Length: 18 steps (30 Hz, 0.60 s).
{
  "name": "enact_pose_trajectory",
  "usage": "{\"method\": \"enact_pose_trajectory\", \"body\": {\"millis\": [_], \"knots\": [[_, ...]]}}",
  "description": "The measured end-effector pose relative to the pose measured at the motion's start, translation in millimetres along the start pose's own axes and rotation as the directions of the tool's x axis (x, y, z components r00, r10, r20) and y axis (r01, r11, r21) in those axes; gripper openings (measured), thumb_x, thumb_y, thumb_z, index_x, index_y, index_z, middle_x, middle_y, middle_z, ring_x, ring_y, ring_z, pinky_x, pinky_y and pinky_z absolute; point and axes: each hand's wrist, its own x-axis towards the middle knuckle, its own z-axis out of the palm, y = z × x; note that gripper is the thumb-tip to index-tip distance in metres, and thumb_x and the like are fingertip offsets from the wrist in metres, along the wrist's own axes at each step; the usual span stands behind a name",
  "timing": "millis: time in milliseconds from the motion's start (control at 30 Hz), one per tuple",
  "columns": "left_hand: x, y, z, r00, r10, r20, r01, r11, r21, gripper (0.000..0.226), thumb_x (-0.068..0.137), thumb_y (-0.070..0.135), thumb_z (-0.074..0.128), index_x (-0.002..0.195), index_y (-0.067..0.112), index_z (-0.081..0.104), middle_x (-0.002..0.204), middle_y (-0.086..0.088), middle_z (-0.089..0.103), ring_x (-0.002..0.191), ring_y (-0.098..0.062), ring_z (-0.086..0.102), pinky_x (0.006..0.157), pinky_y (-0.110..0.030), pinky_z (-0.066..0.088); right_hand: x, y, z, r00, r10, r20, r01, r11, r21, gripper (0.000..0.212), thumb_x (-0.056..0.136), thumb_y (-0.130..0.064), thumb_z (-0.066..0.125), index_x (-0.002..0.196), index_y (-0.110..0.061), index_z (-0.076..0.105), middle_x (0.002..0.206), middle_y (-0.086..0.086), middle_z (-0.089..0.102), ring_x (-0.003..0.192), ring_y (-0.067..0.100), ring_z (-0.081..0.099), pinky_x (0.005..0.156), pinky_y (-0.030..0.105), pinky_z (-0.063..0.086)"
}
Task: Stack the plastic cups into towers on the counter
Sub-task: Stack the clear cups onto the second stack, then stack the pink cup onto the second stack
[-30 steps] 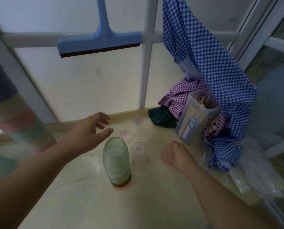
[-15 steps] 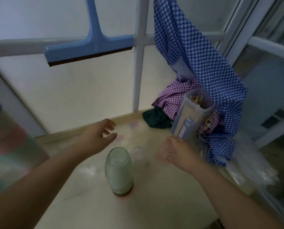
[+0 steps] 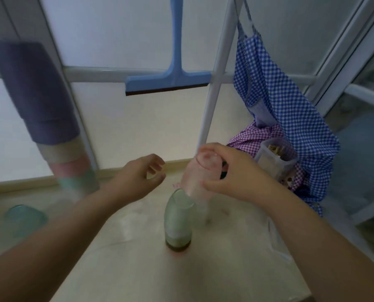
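A short tower of upside-down cups, pale green on top [image 3: 177, 219], stands mid-counter [image 3: 125, 269]. My right hand [image 3: 231, 177] is shut on a clear pinkish cup [image 3: 198, 177], held upside down and tilted just above and right of that tower's top. My left hand [image 3: 138, 179] hovers open to the left of the tower, touching nothing. A tall blurred tower of cups in purple, beige, pink and green [image 3: 42, 110] rises at the left. A teal cup [image 3: 25, 216] sits at the far left.
A blue squeegee [image 3: 170, 81] hangs on the window rail behind. Blue and purple checked cloths [image 3: 275, 105] and a plastic tub of wooden pegs [image 3: 275, 158] crowd the right corner. The counter's right edge drops off near my right forearm.
My right hand has picked the clear cup up off the counter and raised it over the green tower. The view has tilted up, bringing the tall tower into sight.
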Motion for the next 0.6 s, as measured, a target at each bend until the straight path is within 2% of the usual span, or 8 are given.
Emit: {"method": "enact_pose_trajectory", "body": {"millis": [67,167,300,433,533,600], "knots": [[-11.6,-3.4,-3.0,1.0,-0.013,-0.008,0.013,1.0,0.021,0.024,0.083,0.025,0.061,0.105,0.017,0.057,0.099,0.0,0.065,0.09,-0.017,0.061,0.078,-0.03,0.049,-0.9,-8.0,7.9,0.999,-0.021,0.038,0.021,1.0,0.004,0.064,0.064,-0.035,0.069,0.121,-0.046,0.043,0.121,-0.011,0.057,0.103,0.01,0.057,0.083,0.03,0.056],[-28.6,-7.9,-5.1,0.999,-0.043,-0.024,0.043,0.999,0.029,0.023,0.083,0.025,0.061,0.104,0.018,0.056,0.098,0.001,0.063,0.088,-0.016,0.061,0.077,-0.03,0.049,-0.1,-8.2,23.9,0.993,-0.036,0.109,0.038,0.999,-0.011,0.066,0.064,-0.035,0.07,0.123,-0.04,0.042,0.12,-0.01,0.056,0.102,0.008,0.056,0.076,0.022,0.053],[-45.7,-11.5,-4.8,0.996,-0.076,-0.041,0.078,0.996,0.048,0.023,0.082,0.024,0.062,0.104,0.018,0.056,0.095,0.002,0.062,0.087,-0.016,0.062,0.078,-0.034,0.052,0.6,1.6,45.7,0.985,-0.029,0.169,0.033,0.999,-0.022,0.067,0.068,-0.03,0.072,0.129,-0.03,0.044,0.127,-0.009,0.053,0.113,0.008,0.051,0.095,0.026,0.048],[-55.8,-10.8,-1.6,0.992,-0.107,-0.06,0.11,0.993,0.04,0.023,0.082,0.022,0.062,0.104,0.016,0.056,0.095,0.002,0.062,0.087,-0.018,0.062,0.08,-0.034,0.052,0.1,10.5,56.8,0.986,-0.039,0.164,0.028,0.998,0.064,0.066,0.071,-0.024,0.073,0.13,-0.03,0.045,0.118,-0.011,0.053,0.089,-0.004,0.051,0.075,0.009,0.041],[-59.0,-9.9,2.5,0.989,-0.13,-0.066,0.133,0.99,0.04,0.024,0.082,0.022,0.062,0.104,0.016,0.056,0.095,0.002,0.062,0.087,-0.017,0.062,0.078,-0.031,0.051,0.8,18.7,58.3,0.982,-0.056,0.181,0.043,0.997,0.071,0.079,0.069,-0.033,0.078,0.137,-0.032,0.036,0.126,-0.011,0.051,0.107,0.002,0.049,0.086,0.015,0.038],[-60.1,-10.2,5.4,0.986,-0.147,-0.079,0.15,0.988,0.032,0.023,0.081,0.021,0.062,0.103,0.017,0.056,0.094,0.001,0.062,0.085,-0.017,0.061,0.076,-0.029,0.049,0.3,26.0,55.5,0.979,-0.055,0.194,0.028,0.99,0.138,0.082,0.069,-0.041,0.077,0.139,-0.033,0.033,0.127,-0.014,0.05,0.111,0.003,0.05,0.089,0.017,0.041]]}}
